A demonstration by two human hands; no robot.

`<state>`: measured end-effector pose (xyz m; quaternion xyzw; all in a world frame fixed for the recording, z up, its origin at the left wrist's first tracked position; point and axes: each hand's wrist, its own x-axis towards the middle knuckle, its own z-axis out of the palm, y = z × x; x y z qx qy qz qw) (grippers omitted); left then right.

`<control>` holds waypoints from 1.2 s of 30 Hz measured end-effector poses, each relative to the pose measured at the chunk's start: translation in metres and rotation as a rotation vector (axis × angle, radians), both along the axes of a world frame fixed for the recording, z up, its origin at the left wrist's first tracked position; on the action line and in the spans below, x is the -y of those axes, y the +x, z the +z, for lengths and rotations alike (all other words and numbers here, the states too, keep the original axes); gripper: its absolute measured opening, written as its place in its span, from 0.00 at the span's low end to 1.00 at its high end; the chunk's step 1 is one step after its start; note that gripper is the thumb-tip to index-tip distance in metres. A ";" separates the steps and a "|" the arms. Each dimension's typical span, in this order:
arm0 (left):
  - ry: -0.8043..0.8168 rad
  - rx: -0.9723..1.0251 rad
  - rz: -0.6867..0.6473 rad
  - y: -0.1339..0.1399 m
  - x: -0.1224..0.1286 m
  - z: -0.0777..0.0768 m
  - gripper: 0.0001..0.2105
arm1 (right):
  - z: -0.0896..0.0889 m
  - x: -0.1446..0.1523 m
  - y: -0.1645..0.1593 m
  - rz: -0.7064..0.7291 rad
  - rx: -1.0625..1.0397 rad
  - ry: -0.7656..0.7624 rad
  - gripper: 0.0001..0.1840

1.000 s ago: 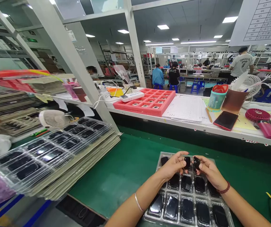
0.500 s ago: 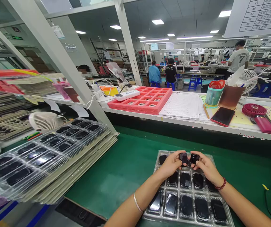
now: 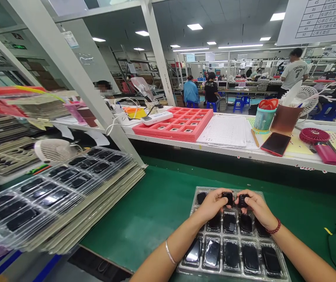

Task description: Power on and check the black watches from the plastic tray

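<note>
My left hand (image 3: pixel 214 202) grips a dark smartwatch body (image 3: pixel 229 198) between thumb and fingers, over the far side of a clear plastic tray (image 3: pixel 212 272). A second dark smartwatch body (image 3: pixel 242 201) is pinched in my right hand (image 3: pixel 256 206), a small gap away from the first. Beneath both hands, the tray's pockets carry rows of black smartwatch bodies (image 3: pixel 231 255), lying flat. My hands and wrists cover part of the far rows.
Stacked trays (image 3: pixel 76 199) with more dark pieces stand at the left, beside a white fan (image 3: pixel 53 150). On the shelf ahead are a red foam tray (image 3: pixel 168 135), paper sheets (image 3: pixel 225 131), a phone (image 3: pixel 275 143) and a pink handheld fan (image 3: pixel 326 152). A cable (image 3: pixel 330 250) lies at the right.
Both watch bodies have tilted in my fingers, and the thumbs now lie across their faces. The right one has shifted slightly. The tray has stayed put.
</note>
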<state>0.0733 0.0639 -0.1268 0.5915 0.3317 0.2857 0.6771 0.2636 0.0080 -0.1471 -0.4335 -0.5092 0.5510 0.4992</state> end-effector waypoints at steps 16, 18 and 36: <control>0.007 0.041 0.007 0.001 0.003 0.003 0.13 | -0.002 -0.001 -0.002 0.015 0.101 0.019 0.17; 0.009 0.039 0.010 0.001 0.003 0.005 0.13 | -0.002 -0.001 -0.002 0.014 0.106 0.016 0.17; 0.059 0.047 -0.010 0.002 0.000 -0.005 0.13 | -0.003 -0.001 -0.002 0.018 0.107 0.021 0.16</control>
